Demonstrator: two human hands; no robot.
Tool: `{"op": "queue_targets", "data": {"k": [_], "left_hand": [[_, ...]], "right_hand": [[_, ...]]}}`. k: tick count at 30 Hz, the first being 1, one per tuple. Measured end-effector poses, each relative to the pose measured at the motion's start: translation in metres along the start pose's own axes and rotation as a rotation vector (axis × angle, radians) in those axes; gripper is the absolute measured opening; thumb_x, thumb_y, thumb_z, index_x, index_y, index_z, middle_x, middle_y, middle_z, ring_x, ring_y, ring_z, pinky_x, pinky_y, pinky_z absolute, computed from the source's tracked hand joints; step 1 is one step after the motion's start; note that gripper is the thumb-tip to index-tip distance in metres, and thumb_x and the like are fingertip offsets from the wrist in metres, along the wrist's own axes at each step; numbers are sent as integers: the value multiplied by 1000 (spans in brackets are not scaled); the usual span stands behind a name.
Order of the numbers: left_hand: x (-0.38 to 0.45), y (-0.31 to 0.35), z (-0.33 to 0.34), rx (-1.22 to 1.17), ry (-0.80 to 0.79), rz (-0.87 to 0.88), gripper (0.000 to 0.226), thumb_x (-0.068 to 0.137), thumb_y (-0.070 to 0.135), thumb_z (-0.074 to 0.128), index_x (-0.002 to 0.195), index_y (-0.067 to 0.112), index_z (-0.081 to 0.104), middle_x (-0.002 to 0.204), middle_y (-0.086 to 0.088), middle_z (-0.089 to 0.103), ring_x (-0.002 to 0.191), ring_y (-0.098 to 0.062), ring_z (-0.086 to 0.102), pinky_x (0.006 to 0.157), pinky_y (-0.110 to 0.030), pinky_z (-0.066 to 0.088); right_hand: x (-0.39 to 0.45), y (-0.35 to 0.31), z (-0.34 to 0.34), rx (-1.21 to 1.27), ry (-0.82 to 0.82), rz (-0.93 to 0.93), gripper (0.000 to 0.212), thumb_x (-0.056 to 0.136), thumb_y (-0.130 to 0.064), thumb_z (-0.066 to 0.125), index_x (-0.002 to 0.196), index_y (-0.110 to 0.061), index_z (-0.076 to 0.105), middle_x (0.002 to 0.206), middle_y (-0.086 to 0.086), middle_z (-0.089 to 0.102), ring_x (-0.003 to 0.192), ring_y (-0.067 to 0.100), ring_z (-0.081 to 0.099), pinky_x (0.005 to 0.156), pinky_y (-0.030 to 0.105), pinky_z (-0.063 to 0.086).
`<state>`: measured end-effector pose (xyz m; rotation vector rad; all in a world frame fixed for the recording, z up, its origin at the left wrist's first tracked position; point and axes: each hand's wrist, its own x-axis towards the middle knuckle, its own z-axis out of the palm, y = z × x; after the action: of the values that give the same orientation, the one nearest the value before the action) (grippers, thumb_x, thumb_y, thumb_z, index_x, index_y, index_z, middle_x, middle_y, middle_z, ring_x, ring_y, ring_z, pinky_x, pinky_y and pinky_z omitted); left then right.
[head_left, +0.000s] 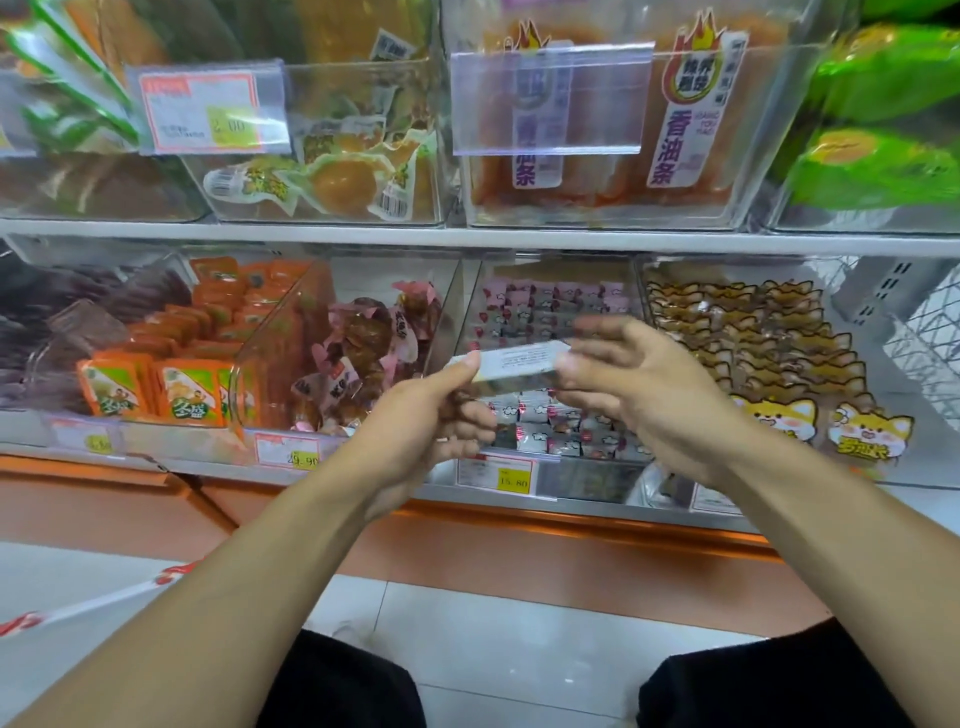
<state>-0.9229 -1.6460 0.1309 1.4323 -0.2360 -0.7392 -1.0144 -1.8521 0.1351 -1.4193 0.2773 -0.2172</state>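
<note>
Grey printed packet (514, 361) sits level just before the clear sweets bin (469, 306), left hand (441, 410) pinching one end, right hand (639, 379) with fingers spread loose against the other, apparently steadying it for restocking.

Shop snack aisle. A white shelf board (363, 234) is running across the view. Above it, clear plastic bins (597, 215) are holding packs of fried dough sticks (685, 130). Below it, more bins are displaying orange sachets (192, 389), pink wrapped sweets (545, 306) and cartoon-dog packets (774, 418). Printed price tags are hanging on bin fronts, one above the board reading 2.00 (200, 111), two below reading 29.90 (287, 451) and 15.80 (496, 475).
</note>
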Motion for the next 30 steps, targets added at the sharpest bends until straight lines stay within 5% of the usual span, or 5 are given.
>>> {"op": "queue_targets", "data": {"k": [6,11,17,26,30], "left_hand": [[2,0,-5,140,3,-126,53,91,64,55,86,14,73,70,-7,69,56,-15,63,47,-21,45],[4,-6,-17,542,231,107,25,104,21,52,92,12,72,64,-6,68,53,-19,54,46,-25,41],[6,-17,-21,686,227,188,16,101,17,57,107,23,71,66,0,73,53,-13,60,59,-38,56],[10,-24,-12,730,160,314,20,96,17,65,113,28,69,76,-7,66,71,-33,67,57,-33,53],[8,-29,-9,804,120,337,22,96,22,65,111,38,67,72,-2,67,67,-23,67,65,-34,55]], "right_hand": [[4,9,9,40,22,-83,44,73,-23,82,112,-10,64,99,9,78,92,28,76,80,31,62],[10,6,8,-262,213,-236,21,85,-27,81,103,-21,71,92,0,79,83,20,76,76,31,63],[4,10,19,-626,87,-365,25,76,-47,83,95,-36,73,82,-9,74,71,12,68,62,29,57],[10,29,42,-1247,-104,-352,25,91,-47,68,113,-34,73,103,-10,63,106,14,54,90,41,50],[13,28,37,-1253,-167,-305,28,94,-39,68,121,-32,71,102,-12,59,107,14,50,94,36,44]]}}
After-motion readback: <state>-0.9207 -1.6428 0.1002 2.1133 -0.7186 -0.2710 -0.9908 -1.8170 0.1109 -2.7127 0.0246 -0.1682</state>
